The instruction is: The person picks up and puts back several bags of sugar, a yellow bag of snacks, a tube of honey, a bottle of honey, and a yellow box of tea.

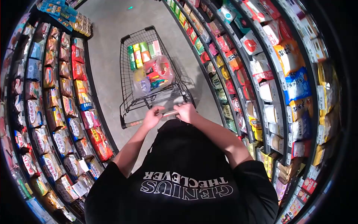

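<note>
A black wire shopping cart (128, 74) stands in front of me, its handle bar (134, 123) running across near my body. My left hand (153, 117) is curled at the handle, and my right hand (185, 113) is closed around its right part. Inside the cart lie a clear plastic bag (160, 70) with red and colourful packages, a smaller translucent bag (141, 83) beside it, and several green, yellow and white packages (138, 59) at the far end.
Shelves of packaged snacks (79, 71) line the left side, and taller shelves with bagged goods (298, 87) line the right. A grey floor aisle (108, 22) runs ahead between them. A blue display with stacked goods (81, 25) stands at the upper left.
</note>
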Action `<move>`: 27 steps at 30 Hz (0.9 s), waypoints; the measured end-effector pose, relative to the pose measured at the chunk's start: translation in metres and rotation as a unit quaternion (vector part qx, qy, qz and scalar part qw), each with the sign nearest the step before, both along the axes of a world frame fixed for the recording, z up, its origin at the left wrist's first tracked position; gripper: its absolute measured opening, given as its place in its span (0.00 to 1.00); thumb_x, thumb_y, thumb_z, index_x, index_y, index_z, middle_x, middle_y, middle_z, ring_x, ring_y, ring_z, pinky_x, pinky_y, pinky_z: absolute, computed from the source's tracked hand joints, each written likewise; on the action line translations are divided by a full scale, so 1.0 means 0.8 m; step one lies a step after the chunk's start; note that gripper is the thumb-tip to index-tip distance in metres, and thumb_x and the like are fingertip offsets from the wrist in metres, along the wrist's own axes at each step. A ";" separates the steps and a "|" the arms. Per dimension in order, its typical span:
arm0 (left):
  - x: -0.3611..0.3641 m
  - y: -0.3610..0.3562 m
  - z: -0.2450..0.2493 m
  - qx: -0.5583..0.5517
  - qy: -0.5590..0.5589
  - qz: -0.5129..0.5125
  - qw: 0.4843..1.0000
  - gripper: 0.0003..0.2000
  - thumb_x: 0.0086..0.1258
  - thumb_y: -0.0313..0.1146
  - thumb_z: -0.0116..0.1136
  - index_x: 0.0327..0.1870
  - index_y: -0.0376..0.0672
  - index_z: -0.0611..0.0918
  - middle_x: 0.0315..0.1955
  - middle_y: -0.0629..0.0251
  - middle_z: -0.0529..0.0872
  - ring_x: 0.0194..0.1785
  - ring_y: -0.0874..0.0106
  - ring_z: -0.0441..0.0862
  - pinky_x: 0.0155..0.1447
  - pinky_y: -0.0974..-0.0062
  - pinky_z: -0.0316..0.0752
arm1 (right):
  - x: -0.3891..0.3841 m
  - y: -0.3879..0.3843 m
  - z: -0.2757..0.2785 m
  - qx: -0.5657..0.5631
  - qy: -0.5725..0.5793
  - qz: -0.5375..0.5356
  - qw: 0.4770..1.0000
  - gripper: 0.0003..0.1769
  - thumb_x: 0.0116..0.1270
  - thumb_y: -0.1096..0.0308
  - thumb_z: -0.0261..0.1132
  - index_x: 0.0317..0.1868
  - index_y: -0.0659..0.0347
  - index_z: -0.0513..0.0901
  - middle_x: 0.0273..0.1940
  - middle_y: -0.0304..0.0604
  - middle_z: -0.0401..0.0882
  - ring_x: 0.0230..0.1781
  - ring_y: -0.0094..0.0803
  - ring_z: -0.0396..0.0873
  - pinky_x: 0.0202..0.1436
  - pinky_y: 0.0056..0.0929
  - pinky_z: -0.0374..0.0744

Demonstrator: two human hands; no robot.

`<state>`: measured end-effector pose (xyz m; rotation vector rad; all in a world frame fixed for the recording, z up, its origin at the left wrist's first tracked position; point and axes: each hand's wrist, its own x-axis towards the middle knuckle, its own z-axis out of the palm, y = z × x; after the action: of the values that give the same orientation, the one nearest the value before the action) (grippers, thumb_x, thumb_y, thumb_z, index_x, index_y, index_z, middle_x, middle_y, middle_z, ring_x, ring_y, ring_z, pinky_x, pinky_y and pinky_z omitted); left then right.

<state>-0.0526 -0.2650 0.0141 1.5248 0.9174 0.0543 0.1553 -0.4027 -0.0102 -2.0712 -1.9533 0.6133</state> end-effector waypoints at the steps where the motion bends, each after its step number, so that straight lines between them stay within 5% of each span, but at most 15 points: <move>1: -0.001 0.007 0.001 -0.065 -0.034 0.047 0.996 0.17 0.67 0.17 0.54 0.56 0.37 0.82 0.47 0.63 0.88 0.50 0.72 0.86 0.59 0.72 0.79 | -0.003 0.002 0.009 -0.074 0.019 0.001 0.997 0.18 0.55 0.57 0.76 0.44 0.50 0.81 0.33 0.42 0.86 0.40 0.44 0.87 0.43 0.48 0.82; 5: 0.041 0.062 0.001 0.073 -0.100 0.060 0.990 0.11 0.71 0.18 0.51 0.46 0.35 0.86 0.39 0.64 0.88 0.45 0.74 0.86 0.53 0.74 0.79 | -0.017 0.003 0.004 -0.231 -0.010 0.005 0.973 0.13 0.60 0.50 0.70 0.36 0.49 0.85 0.31 0.44 0.86 0.37 0.47 0.88 0.39 0.50 0.82; 7: 0.075 0.096 0.006 0.085 -0.040 0.003 0.996 0.11 0.74 0.22 0.50 0.48 0.38 0.86 0.39 0.62 0.89 0.44 0.73 0.84 0.54 0.74 0.78 | -0.022 -0.005 0.009 -0.244 -0.013 0.032 0.969 0.13 0.60 0.49 0.67 0.34 0.48 0.86 0.31 0.42 0.86 0.36 0.47 0.88 0.39 0.49 0.82; 11: 0.117 0.144 -0.144 0.098 0.007 -0.065 0.993 0.11 0.72 0.30 0.54 0.45 0.38 0.88 0.43 0.51 0.90 0.48 0.57 0.89 0.56 0.65 0.80 | -0.039 -0.016 0.025 -0.299 0.009 0.019 0.954 0.12 0.61 0.52 0.68 0.40 0.46 0.89 0.37 0.42 0.88 0.42 0.44 0.89 0.44 0.47 0.85; 13: 0.125 0.151 -0.209 0.145 0.187 -0.170 0.957 0.13 0.71 0.34 0.55 0.46 0.40 0.89 0.47 0.50 0.90 0.53 0.57 0.89 0.58 0.66 0.81 | -0.048 -0.021 0.027 -0.327 0.018 0.011 0.945 0.12 0.61 0.53 0.68 0.41 0.46 0.88 0.37 0.42 0.88 0.42 0.45 0.88 0.44 0.47 0.85; 15: 0.110 0.162 -0.292 0.150 0.228 -0.215 0.938 0.14 0.72 0.36 0.54 0.49 0.41 0.89 0.49 0.47 0.89 0.57 0.55 0.87 0.61 0.59 0.80 | -0.054 -0.024 0.027 -0.328 0.032 0.000 0.944 0.12 0.61 0.53 0.68 0.41 0.46 0.88 0.37 0.43 0.88 0.42 0.45 0.88 0.44 0.47 0.85; 18: 0.094 0.161 -0.304 0.202 0.401 -0.184 0.874 0.17 0.75 0.38 0.52 0.60 0.48 0.84 0.60 0.48 0.86 0.63 0.51 0.84 0.66 0.41 0.75 | -0.066 -0.033 0.019 -0.355 0.039 -0.004 0.934 0.12 0.61 0.54 0.67 0.40 0.48 0.87 0.37 0.42 0.88 0.43 0.45 0.88 0.44 0.46 0.84; 20: 0.084 0.171 -0.285 0.233 0.464 -0.269 0.812 0.19 0.79 0.48 0.49 0.61 0.51 0.86 0.63 0.55 0.85 0.66 0.50 0.82 0.69 0.36 0.67 | -0.072 -0.041 0.016 -0.343 0.059 -0.012 0.937 0.12 0.60 0.54 0.68 0.40 0.48 0.87 0.37 0.42 0.88 0.43 0.45 0.88 0.44 0.46 0.84; 23: 0.067 0.184 -0.288 0.263 0.482 -0.386 0.742 0.21 0.81 0.50 0.48 0.60 0.51 0.86 0.60 0.56 0.87 0.65 0.53 0.84 0.69 0.45 0.69 | -0.080 -0.053 0.006 -0.319 0.070 -0.021 0.945 0.12 0.59 0.54 0.69 0.39 0.49 0.86 0.37 0.41 0.88 0.42 0.44 0.88 0.44 0.46 0.84; 27: 0.030 0.182 -0.380 0.241 0.480 -0.340 0.772 0.20 0.82 0.49 0.46 0.60 0.51 0.86 0.58 0.57 0.88 0.64 0.54 0.84 0.69 0.49 0.71 | -0.082 -0.049 0.011 -0.324 0.075 -0.026 0.943 0.12 0.59 0.54 0.70 0.39 0.49 0.86 0.37 0.40 0.88 0.43 0.42 0.88 0.45 0.46 0.84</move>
<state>-0.0283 -0.1194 -0.2901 2.3466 1.0943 -1.2099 0.0900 -0.4416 -0.0015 -2.3124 -1.7504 1.5182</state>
